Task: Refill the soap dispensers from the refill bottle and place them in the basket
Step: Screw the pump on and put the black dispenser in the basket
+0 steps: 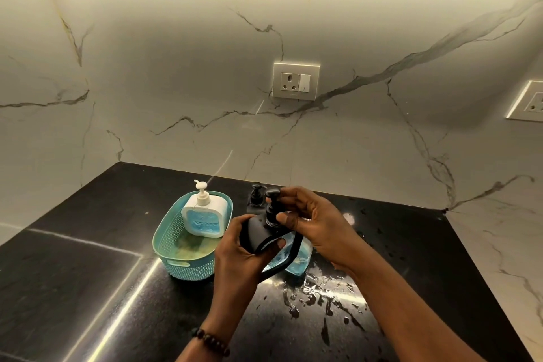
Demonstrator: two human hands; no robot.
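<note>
A black soap dispenser [258, 229] with blue liquid in its clear body is held tilted above the counter. My left hand [238, 250] grips its body from the left. My right hand [311, 220] pinches its black pump head [271, 206] with thumb and fingers. A white dispenser [202, 214] with blue liquid stands upright at the back of the teal basket [167, 244], left of my hands. Behind my hands another dark pump top [256, 194] shows on the counter; the bottle under it is mostly hidden.
The black counter [88, 273] has puddles and drops of liquid [323, 294] in front of and right of my hands. The marble wall behind carries a socket [295, 81] and a second socket [529, 103] at the right edge.
</note>
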